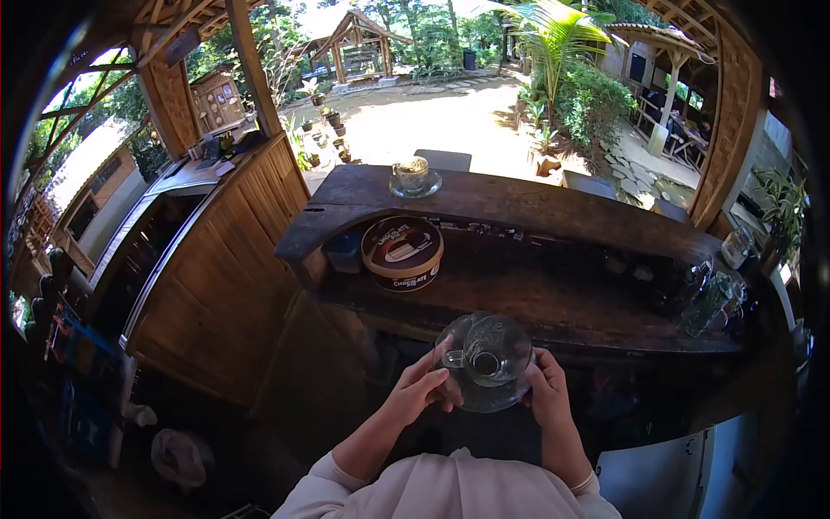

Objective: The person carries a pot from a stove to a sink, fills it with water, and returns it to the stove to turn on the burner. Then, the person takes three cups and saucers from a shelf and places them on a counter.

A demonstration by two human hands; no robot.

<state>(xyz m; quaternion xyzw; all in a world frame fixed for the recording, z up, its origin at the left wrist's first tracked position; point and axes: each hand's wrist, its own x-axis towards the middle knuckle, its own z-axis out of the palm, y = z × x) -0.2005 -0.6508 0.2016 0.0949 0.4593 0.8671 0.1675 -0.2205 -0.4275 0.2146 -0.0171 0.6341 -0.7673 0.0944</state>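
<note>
In front of my body I hold a clear glass saucer (484,400) with a clear glass cup (491,346) standing on it. The cup's handle points left and nothing shows inside it. My left hand (420,384) grips the saucer's left rim, thumb on top near the cup handle. On the opposite rim, my right hand (545,381) is closed the same way. Beyond them, a round brown tub (402,251) with chocolate lettering sits on the lower wooden shelf. Another glass cup (411,173), with pale brown contents, stands on its own saucer (416,188) on the upper ledge.
The dark wooden counter (553,203) curves across in front of me. Several glasses (716,298) stand at its right end. A wooden cabinet (212,285) is on the left, and a white plastic bag (180,458) lies low at lower left. A white appliance (653,471) is at lower right.
</note>
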